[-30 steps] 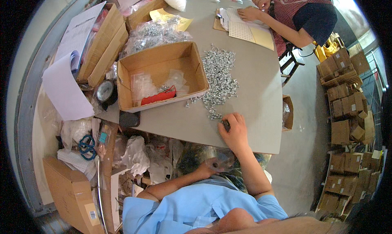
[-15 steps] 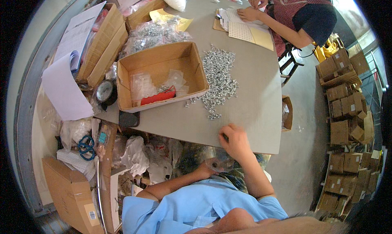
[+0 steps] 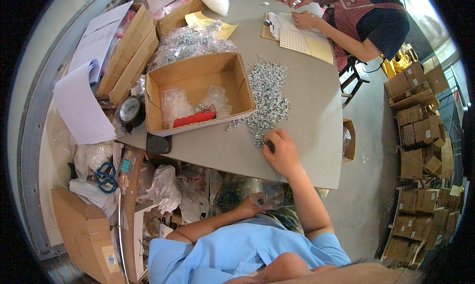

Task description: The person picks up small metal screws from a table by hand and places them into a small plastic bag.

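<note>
A loose heap of small silvery screws (image 3: 269,93) is spread over the grey table. At its near end, my right hand (image 3: 283,153) rests with curled fingers touching or nearly touching the closest screws. A dark patch shows between thumb and fingers, and whatever they hold is hidden. Below the table's front edge, over my lap, my left hand (image 3: 249,208) is closed on a small clear plastic bag (image 3: 272,199). Left of the heap stands an open cardboard box (image 3: 198,68) with clear packets (image 3: 176,104) and a red object (image 3: 194,117) inside.
Bagged hardware (image 3: 193,44) lies behind the box. Paper-topped cartons (image 3: 131,56), a tape roll (image 3: 129,109) and blue-handled scissors (image 3: 105,177) are on the left. Across the table, a co-worker's hands (image 3: 304,16) are over papers (image 3: 299,39). Stacked cartons (image 3: 420,135) line the right.
My right hand has moved forward and slightly left, from the table's front edge to the near end of the screws. My left hand stays low with the bag. The co-worker's hands have shifted.
</note>
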Available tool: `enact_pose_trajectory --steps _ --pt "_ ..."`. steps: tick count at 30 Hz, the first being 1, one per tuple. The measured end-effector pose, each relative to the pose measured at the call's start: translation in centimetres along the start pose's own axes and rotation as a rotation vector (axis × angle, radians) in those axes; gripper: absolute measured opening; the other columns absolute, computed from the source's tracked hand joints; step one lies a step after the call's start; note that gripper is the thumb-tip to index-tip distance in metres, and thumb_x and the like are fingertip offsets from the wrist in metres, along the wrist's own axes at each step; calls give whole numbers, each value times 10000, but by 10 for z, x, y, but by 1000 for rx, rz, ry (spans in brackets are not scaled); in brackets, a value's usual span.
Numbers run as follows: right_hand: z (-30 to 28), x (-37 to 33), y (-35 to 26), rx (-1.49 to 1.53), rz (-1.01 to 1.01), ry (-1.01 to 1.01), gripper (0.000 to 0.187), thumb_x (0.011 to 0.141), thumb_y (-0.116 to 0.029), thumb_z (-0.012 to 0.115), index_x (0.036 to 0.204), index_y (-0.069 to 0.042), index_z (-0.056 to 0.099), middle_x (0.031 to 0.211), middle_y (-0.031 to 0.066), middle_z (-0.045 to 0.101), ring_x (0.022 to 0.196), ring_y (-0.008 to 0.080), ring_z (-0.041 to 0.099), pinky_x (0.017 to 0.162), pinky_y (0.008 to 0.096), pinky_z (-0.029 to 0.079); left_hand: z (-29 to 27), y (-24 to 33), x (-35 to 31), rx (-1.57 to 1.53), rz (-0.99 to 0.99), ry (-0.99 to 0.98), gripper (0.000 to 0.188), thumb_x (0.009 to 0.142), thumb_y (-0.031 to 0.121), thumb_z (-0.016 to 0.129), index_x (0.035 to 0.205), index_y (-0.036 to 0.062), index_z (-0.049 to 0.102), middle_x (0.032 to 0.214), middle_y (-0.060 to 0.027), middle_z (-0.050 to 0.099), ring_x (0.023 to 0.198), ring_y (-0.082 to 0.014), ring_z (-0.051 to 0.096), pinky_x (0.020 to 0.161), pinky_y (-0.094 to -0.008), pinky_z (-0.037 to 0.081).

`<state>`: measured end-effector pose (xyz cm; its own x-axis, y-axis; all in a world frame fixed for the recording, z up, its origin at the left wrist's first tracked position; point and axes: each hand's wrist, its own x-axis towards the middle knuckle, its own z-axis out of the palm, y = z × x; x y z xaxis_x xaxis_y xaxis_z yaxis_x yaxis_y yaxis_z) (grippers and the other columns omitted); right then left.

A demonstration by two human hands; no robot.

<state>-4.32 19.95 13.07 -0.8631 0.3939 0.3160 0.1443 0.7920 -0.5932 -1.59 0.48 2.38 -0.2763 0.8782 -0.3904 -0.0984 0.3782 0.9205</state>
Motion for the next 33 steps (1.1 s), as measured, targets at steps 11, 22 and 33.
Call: enact_pose_trajectory --steps 11,22,33 --pt "-36 -19 -18 133 134 -472 216 738 -132 675 934 -53 635 924 153 591 852 331 593 747 400 489 2 -12 8 40 67 -29 294 786 232 742 928 2 626 851 -125 635 727 -162 582 650 -336 492" --pt "7 -3 -3 -33 24 -43 275 699 -106 679 953 -45 596 977 163 573 932 354 557 803 419 472 6 -34 11 36 73 -7 367 753 276 770 948 9 610 892 -150 627 817 -207 595 727 -352 494" --pt "9 -2 -4 2 -53 -31 282 692 -74 660 964 -55 588 999 161 564 972 357 533 835 421 458 3 -20 10 20 96 -30 359 754 296 774 906 10 621 824 -120 628 773 -212 567 723 -359 478"
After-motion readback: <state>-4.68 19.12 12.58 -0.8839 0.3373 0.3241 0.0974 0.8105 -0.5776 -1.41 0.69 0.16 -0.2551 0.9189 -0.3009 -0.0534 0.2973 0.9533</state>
